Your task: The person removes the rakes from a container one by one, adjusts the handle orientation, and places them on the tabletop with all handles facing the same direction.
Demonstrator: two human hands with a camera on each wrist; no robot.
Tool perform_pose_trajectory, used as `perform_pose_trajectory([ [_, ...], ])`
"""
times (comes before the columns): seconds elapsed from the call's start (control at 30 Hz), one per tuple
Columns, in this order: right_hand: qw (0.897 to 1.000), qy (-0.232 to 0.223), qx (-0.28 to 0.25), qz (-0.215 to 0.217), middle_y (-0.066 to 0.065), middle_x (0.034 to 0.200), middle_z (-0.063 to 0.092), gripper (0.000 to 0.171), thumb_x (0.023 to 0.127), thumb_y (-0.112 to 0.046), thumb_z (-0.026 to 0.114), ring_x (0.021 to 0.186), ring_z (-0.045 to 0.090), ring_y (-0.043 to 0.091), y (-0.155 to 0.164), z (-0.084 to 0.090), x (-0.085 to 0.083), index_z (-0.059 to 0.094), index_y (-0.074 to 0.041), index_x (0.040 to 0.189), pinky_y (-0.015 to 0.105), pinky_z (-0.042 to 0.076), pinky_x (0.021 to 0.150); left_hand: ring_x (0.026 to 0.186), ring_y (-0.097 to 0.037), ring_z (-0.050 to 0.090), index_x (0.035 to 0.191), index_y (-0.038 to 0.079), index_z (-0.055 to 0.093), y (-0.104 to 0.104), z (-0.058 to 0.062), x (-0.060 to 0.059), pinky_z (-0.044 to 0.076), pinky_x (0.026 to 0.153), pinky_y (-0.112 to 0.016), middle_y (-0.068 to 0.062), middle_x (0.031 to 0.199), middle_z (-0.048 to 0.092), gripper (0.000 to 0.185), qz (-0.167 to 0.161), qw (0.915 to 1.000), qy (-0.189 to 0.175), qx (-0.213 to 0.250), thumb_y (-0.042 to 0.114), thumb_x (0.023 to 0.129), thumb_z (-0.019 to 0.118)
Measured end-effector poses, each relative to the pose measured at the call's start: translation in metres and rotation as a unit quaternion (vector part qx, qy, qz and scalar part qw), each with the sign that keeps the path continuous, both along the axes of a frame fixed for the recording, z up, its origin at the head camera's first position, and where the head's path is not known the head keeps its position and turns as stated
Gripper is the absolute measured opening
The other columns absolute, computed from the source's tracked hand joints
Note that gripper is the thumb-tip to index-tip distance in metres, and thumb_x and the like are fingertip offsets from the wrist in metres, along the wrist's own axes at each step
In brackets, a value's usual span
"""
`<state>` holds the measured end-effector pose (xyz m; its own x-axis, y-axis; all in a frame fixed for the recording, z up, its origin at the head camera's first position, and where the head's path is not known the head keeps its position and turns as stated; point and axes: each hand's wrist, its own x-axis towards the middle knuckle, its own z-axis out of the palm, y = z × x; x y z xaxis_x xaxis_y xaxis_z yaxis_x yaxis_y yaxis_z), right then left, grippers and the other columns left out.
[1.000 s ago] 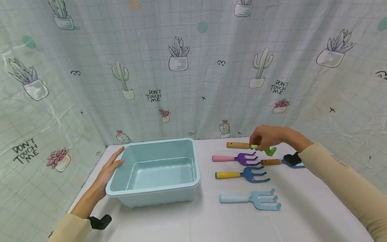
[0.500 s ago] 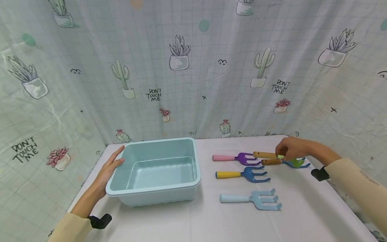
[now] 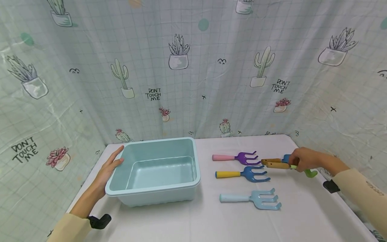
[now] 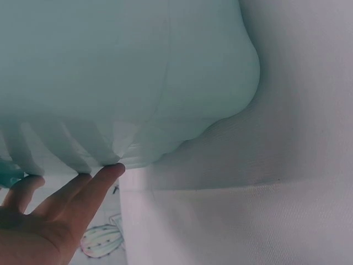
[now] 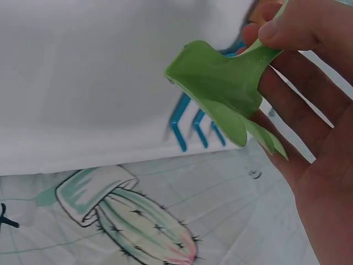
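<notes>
In the head view my right hand pinches a green hand rake by its neck, close over the table at the far right. Its wooden handle points left, beside the wooden handle of a blue hand rake. The right wrist view shows the thumb and index finger on the green neck, the other fingers extended behind the green head. My left hand rests against the left side of a light blue basin, its straight fingertips touching the outer wall. The basin holds nothing.
Left of the right hand lie a purple hand rake with a pink handle, a blue one with a yellow handle and a light blue one. A cactus-print curtain hangs behind and beside the white table.
My right hand has carried the green hand rake rightward, passing over the wooden-handled blue rake, then toward the front of it. My left hand and the basin have stayed put.
</notes>
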<state>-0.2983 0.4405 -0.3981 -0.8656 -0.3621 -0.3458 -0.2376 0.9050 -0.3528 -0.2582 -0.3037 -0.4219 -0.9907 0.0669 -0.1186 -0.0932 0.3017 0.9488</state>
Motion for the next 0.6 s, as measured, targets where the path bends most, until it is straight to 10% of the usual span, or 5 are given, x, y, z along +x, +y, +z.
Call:
perform_pose_trajectory([
  [0.6,1.0,0.01,0.0,0.007,-0.005,0.082,0.061,0.032,0.073,0.008,0.077,0.075,0.051,0.01,0.018,-0.043,0.016,0.072,-0.018,0.09,0.023,0.043,0.063,0.157,-0.05,0.018,0.166,0.041,0.001,0.001,0.002,0.0,0.035,0.117,-0.064,-0.009,0.176,-0.002,0.065,-0.008,0.9995,0.022,-0.019,0.048,0.111,0.035],
])
